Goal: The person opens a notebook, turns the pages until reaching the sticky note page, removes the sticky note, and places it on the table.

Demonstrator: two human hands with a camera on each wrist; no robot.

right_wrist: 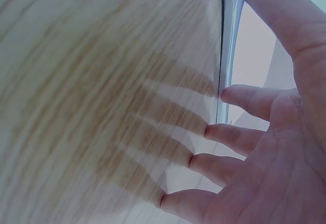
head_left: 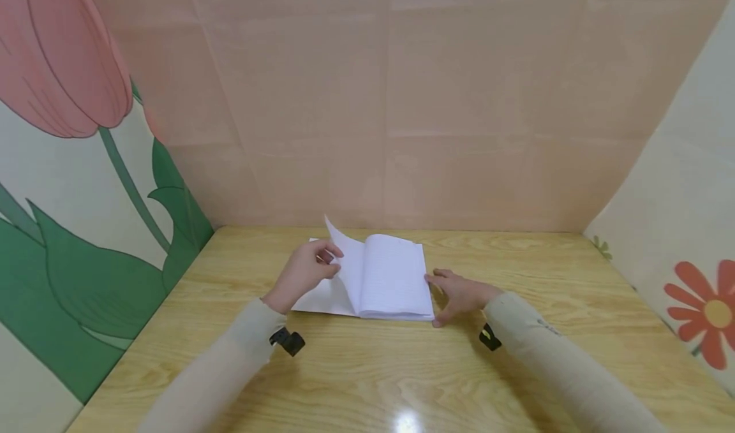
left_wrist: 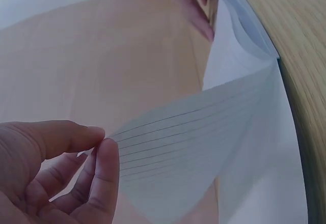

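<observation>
On the surface (head_left: 367,375), between your two hands, a ruled notebook (head_left: 373,283) lies unfolded. Your left hand (head_left: 304,272) pinches the edge of one raised page (left_wrist: 178,142) between thumb and forefinger, and that page bows between your fingers and the fold. Your right hand (head_left: 462,293) has its fingers spread, the tips at the notebook's right edge and the thumb by its near corner. Expect the single page to be very light and limp, apt to crease or tear if you tug at one point; take it by the outer margin and let it curve. The stack of pages (head_left: 397,277) on the right should feel heavier and stiffer, though it could slide, so steady it along that right edge
</observation>
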